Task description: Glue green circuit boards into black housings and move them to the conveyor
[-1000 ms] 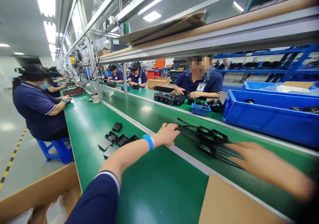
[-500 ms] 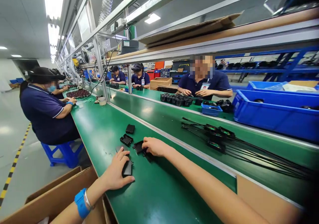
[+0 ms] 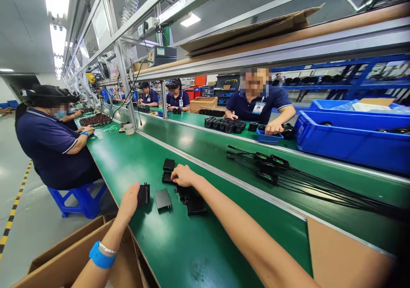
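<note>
My left hand (image 3: 129, 201) is closed on the edge of a black plastic case (image 3: 144, 194), which stands tilted near the front edge of the green bench. Further in, my right hand (image 3: 183, 176) pinches the near side of another black open case (image 3: 167, 177) on the bench top. Just behind that one lies a closed-looking black case (image 3: 168, 164). Between my hands a flat dark-grey cover (image 3: 163, 199) rests on the surface. Under my right wrist lie more black cases (image 3: 196, 205), partly hidden by the forearm.
Black cables with small boards (image 3: 270, 162) lie beyond the metal divider. Blue bins (image 3: 346, 141) stand at the far right. A co-worker (image 3: 256, 102) sits opposite, one hand at a small blue tray (image 3: 269, 138). Another person (image 3: 54, 138) sits at left. An open cardboard box (image 3: 77, 254) is below the bench edge.
My left hand has lifted off the flat cover, moved left and taken a black case. My right hand has shifted slightly left and away to another case. The co-worker's hand has reached the small tray.
</note>
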`<state>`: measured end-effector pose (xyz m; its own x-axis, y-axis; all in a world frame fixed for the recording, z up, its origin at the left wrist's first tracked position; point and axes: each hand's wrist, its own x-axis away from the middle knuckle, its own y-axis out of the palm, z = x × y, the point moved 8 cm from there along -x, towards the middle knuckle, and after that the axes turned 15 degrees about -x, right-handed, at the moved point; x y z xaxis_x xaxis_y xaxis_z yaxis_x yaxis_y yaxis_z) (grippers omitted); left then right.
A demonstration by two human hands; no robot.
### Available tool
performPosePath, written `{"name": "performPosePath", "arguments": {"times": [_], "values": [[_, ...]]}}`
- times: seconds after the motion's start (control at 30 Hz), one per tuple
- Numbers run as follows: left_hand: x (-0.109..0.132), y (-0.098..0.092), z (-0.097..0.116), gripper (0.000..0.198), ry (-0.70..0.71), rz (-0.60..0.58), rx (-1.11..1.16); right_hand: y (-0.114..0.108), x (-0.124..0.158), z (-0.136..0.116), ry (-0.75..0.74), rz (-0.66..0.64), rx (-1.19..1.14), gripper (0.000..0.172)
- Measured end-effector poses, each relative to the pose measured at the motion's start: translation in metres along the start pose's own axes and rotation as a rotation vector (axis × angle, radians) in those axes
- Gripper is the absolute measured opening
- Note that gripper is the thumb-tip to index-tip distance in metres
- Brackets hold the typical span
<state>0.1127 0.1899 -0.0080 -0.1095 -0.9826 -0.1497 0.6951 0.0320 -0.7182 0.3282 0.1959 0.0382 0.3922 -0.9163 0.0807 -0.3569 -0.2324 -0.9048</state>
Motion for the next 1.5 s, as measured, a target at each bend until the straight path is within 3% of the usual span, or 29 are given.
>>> {"name": "performPosePath", "arguments": {"times": [0.13,0.23,0.33,0.37,0.5,0.67,0.8,0.87,0.97,1.07,1.2,1.27,1.37,1.5], "values": [[-0.037,0.006,0.008,0.039,0.053,-0.095,-0.213,-0.009,0.031,0.025,-0.008,-0.052,-0.046,0.025],[-0.045,0.008,0.029,0.032,0.135,-0.084,-0.3,-0.009,0.053,0.023,-0.047,-0.075,-0.084,0.031],[-0.025,0.01,0.052,0.04,0.274,-0.068,-0.334,0.0,0.07,0.013,-0.117,-0.066,-0.11,0.053],[-0.013,0.013,0.059,0.046,0.332,-0.083,-0.34,0.003,0.075,0.01,-0.134,-0.055,-0.114,0.051],[0.03,0.027,0.074,0.074,0.473,-0.153,-0.355,0.014,0.096,0.011,-0.15,-0.004,-0.132,0.015],[0.046,0.034,0.085,0.067,0.502,-0.204,-0.256,0.011,0.144,0.014,-0.146,0.033,-0.156,0.01],[0.062,0.049,0.114,0.067,0.539,-0.369,-0.037,0.001,0.207,0.004,-0.116,0.078,-0.164,0.009],[0.076,0.068,0.136,0.066,0.495,-0.568,0.212,0.0,0.244,-0.007,-0.119,0.107,-0.157,0.01],[0.099,0.109,0.177,0.072,0.286,-0.842,0.602,0.004,0.304,-0.024,-0.09,0.146,-0.139,0.01],[0.121,0.162,0.225,0.063,0.232,-0.884,0.61,0.018,0.364,-0.036,0.007,0.162,-0.132,0.007],[0.172,0.238,0.296,0.039,0.368,-0.9,0.439,0.041,0.438,-0.043,0.186,0.206,-0.126,0.005],[0.206,0.264,0.326,0.03,0.49,-0.908,0.34,0.053,0.47,-0.04,0.283,0.236,-0.132,0.005],[0.254,0.28,0.356,0.022,0.712,-0.884,0.21,0.068,0.504,-0.034,0.392,0.283,-0.171,0.006],[0.292,0.275,0.374,0.018,0.957,-0.814,0.098,0.075,0.521,-0.023,0.466,0.332,-0.203,0.012]]}}
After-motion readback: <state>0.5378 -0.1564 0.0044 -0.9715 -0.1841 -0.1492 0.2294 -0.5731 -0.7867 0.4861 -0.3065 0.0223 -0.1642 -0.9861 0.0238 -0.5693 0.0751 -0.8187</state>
